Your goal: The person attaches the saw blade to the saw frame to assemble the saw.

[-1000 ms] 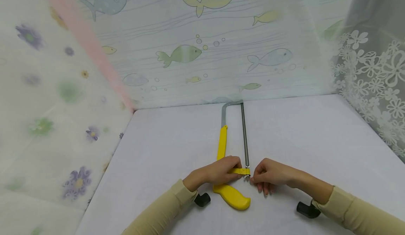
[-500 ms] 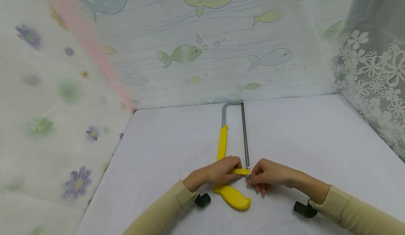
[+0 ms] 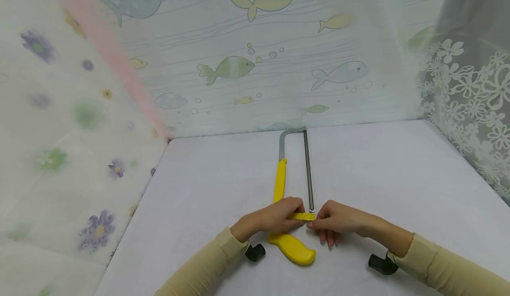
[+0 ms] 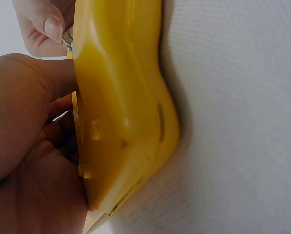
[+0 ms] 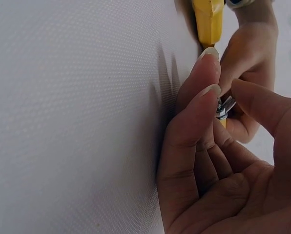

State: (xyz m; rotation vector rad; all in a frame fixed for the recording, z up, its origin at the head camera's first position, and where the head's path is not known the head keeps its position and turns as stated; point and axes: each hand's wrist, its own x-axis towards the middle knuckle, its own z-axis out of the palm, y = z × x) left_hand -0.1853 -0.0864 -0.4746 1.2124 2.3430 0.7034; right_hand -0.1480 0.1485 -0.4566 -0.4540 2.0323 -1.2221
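Observation:
A hacksaw with a yellow handle (image 3: pixel 296 249) lies on the white table, its grey metal bow pointing away. Its dark blade (image 3: pixel 308 172) runs along the right side. My left hand (image 3: pixel 279 214) grips the yellow frame just beyond the handle, fingers curled round the crosspiece (image 3: pixel 303 216). At the blade's near end, my right hand (image 3: pixel 340 218) pinches a small metal wing nut (image 5: pixel 227 105) between thumb and fingers; the head view hides the nut. In the left wrist view the yellow handle (image 4: pixel 121 107) fills the middle, and the right thumb (image 4: pixel 52 28) touches the wing nut.
White cloth covers the table (image 3: pixel 215 167). A fish-patterned curtain (image 3: pixel 223 30) hangs along the back edge, close to the saw's far end. Flowered fabric (image 3: pixel 59 163) stands at left, lace (image 3: pixel 490 92) at right. Black wrist cameras (image 3: pixel 383 264) hang under both sleeves.
My right hand has shifted slightly left, its fingertips closing over the wing nut, which showed earlier and is now covered in the head view. The left hand and hacksaw have stayed in place.

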